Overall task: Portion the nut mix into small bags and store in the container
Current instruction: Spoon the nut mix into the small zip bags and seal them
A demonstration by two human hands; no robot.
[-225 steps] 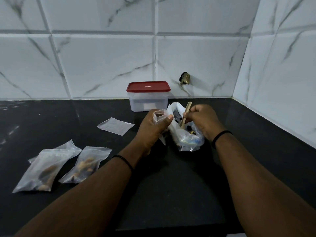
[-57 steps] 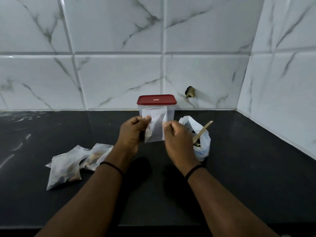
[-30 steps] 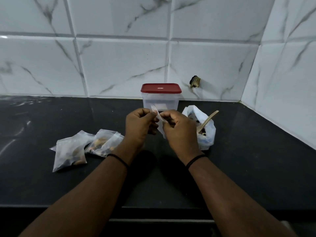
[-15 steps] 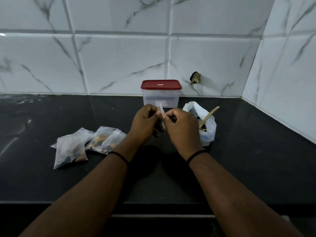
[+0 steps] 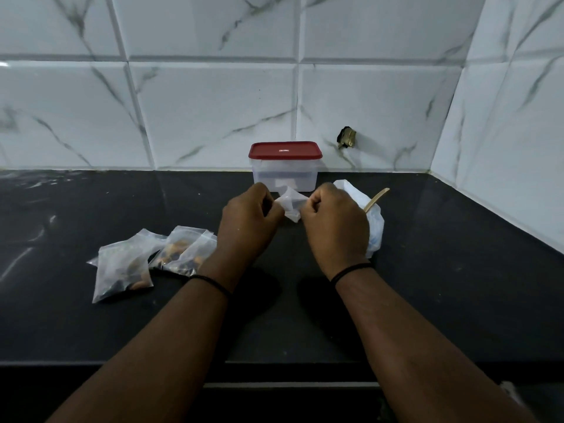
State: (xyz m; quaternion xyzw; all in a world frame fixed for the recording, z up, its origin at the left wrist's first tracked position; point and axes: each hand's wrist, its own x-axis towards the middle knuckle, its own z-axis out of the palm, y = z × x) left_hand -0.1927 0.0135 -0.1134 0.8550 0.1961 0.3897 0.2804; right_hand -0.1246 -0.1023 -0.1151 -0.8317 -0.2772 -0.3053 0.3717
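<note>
Since half a second ago: small bag (image 5: 290, 204) turned from edge-on to more face-on between the fists, now crumpled and stretched sideways. Left hand (image 5: 248, 222) at 9 o'clock of the bag, fingers curled, pinching its left edge; right hand (image 5: 334, 225) at 3 o'clock, fingers curled, pinching the right edge. Held above the black countertop (image 5: 457, 270), just in front of the container (image 5: 284, 167) (red lid on, clear walls), which sits at 12 o'clock of the hands against the marble-tiled wall (image 5: 213, 102). Contents of the held bag too hidden to tell. At 3 o'clock of the right hand, partly behind it: white plastic bag of nut mix (image 5: 374, 227) with a wooden spoon (image 5: 377, 199) sticking out toward 1 o'clock. At 8 o'clock of the left hand, lying flat on the counter: two filled small bags, one (image 5: 122, 271) farther left, the other (image 5: 184, 251) just beside the left wrist, overlapping at their edges. Thin black band on each wrist.
</note>
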